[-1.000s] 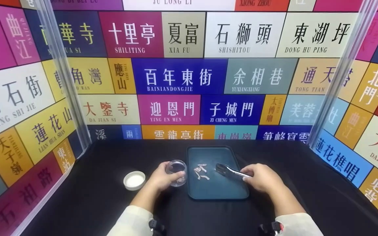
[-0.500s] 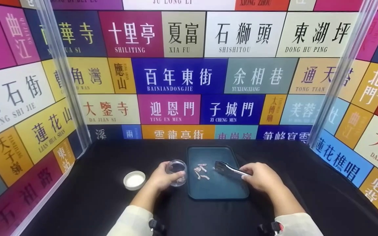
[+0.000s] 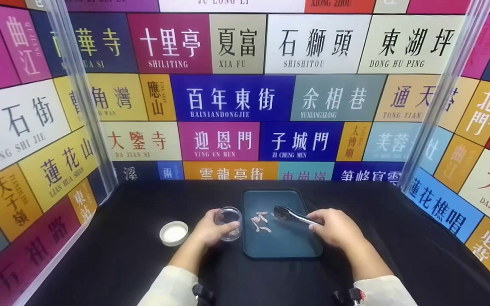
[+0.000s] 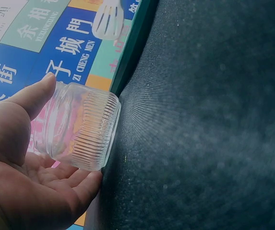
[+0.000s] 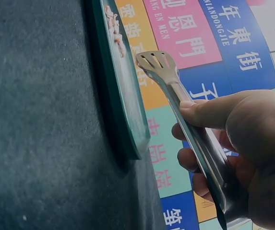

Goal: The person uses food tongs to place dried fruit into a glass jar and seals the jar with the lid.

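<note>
My left hand (image 3: pixel 211 229) grips a clear ribbed glass jar (image 4: pixel 87 127) just left of the dark teal tray (image 3: pixel 285 248). Its mouth is uncovered, and something small and pale shows low in it in the head view. On the tray's left half lie several pale pinkish strips (image 3: pixel 265 230), perhaps meat. My right hand (image 3: pixel 336 227) holds metal tongs (image 3: pixel 291 213) with slotted ends, thumb on one arm and fingers beneath. The tong tips hang over the tray, right of the strips. A tiny pale spot shows at the tips; I cannot tell whether they hold a piece.
A round white lid (image 3: pixel 174 233) lies on the black cloth (image 3: pixel 130 263) left of my left hand. Behind the table stands a wall of coloured signs (image 3: pixel 236 97), with clear upright strips (image 3: pixel 89 110) at the left and right corners.
My right hand has moved left and slightly away from me, bringing the tong tips closer to the strips. My left hand and the jar have stayed nearly still.
</note>
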{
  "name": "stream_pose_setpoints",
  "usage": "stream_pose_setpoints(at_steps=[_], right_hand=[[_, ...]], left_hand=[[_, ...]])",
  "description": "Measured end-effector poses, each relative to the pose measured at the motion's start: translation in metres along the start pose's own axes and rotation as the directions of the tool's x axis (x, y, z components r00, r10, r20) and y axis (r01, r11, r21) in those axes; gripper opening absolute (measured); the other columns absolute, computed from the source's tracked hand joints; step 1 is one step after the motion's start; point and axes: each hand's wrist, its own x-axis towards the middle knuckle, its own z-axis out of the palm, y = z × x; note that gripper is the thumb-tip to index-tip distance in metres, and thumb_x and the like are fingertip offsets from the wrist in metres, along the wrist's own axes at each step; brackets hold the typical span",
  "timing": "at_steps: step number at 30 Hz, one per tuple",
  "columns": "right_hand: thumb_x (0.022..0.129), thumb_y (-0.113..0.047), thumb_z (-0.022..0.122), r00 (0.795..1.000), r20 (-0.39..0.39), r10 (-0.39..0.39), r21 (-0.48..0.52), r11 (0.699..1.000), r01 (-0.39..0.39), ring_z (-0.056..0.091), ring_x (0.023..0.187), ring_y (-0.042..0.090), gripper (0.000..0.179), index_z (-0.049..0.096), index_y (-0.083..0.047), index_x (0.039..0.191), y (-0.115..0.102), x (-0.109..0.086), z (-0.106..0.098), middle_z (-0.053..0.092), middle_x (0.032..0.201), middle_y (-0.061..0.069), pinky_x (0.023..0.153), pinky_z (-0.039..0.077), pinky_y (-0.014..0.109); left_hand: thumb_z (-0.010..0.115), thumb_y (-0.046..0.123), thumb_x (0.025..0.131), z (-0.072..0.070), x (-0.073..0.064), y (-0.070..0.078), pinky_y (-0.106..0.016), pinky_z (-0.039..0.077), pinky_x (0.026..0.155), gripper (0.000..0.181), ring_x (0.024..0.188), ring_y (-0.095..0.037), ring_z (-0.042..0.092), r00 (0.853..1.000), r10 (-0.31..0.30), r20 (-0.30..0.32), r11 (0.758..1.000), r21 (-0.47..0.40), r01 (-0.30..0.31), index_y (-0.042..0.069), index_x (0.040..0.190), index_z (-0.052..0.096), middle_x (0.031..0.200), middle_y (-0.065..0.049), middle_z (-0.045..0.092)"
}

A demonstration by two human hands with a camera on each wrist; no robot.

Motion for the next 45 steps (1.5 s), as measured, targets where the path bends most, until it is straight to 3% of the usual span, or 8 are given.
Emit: stream_pose_setpoints(at_steps=[19,23,31,37,45], right_hand=[[0.101,-0.029,0.075,0.997,-0.074,-0.022,0.047,0.999,0.026,0.066,0.134,0.033,0.032,0.077,-0.027,0.133,-0.056,-0.009,0.004,0.074,0.139,0.005,0.118,0.048,0.061],[0.100,-0.030,0.076,0.996,-0.091,-0.026,0.056,0.998,0.031,0.067,0.132,0.032,0.032,0.077,-0.028,0.132,-0.064,-0.011,0.009,0.075,0.137,0.003,0.117,0.049,0.061],[0.098,-0.027,0.079,0.971,-0.207,-0.123,0.065,0.988,0.139,0.073,0.123,0.028,0.028,0.080,-0.027,0.125,-0.082,-0.015,0.028,0.079,0.127,0.002,0.110,0.056,0.053],[0.098,-0.028,0.080,0.973,-0.203,-0.108,0.093,0.987,0.129,0.073,0.122,0.026,0.027,0.081,-0.028,0.124,-0.095,-0.018,0.040,0.079,0.125,0.000,0.110,0.056,0.053],[0.096,-0.025,0.081,0.965,-0.209,-0.159,0.085,0.980,0.180,0.074,0.120,0.025,0.026,0.082,-0.028,0.122,-0.097,-0.021,0.051,0.081,0.122,-0.001,0.108,0.057,0.052]], left_hand=[[0.089,0.039,0.088,0.000,0.002,-0.002,-0.057,0.053,0.114,0.089,0.136,-0.041,0.060,1.000,-0.027,0.002,1.000,-0.002,0.027,-0.001,0.155,0.045,0.153,-0.027,0.057],[0.089,0.039,0.088,0.000,0.002,-0.001,-0.057,0.050,0.118,0.089,0.137,-0.040,0.060,1.000,-0.023,0.004,1.000,-0.011,0.023,-0.001,0.154,0.046,0.152,-0.027,0.058],[0.090,0.035,0.087,0.000,0.002,-0.002,-0.056,0.049,0.118,0.087,0.137,-0.042,0.060,1.000,0.002,0.000,1.000,-0.023,-0.002,-0.004,0.152,0.046,0.149,-0.028,0.059],[0.090,0.034,0.087,0.000,0.002,-0.002,-0.056,0.049,0.118,0.085,0.136,-0.042,0.060,1.000,0.005,-0.001,1.000,-0.028,-0.005,-0.003,0.151,0.048,0.148,-0.028,0.060],[0.089,0.031,0.088,0.000,0.003,-0.003,-0.056,0.046,0.121,0.084,0.139,-0.045,0.058,1.000,0.024,0.000,0.999,-0.043,-0.024,-0.006,0.151,0.047,0.149,-0.030,0.059]])
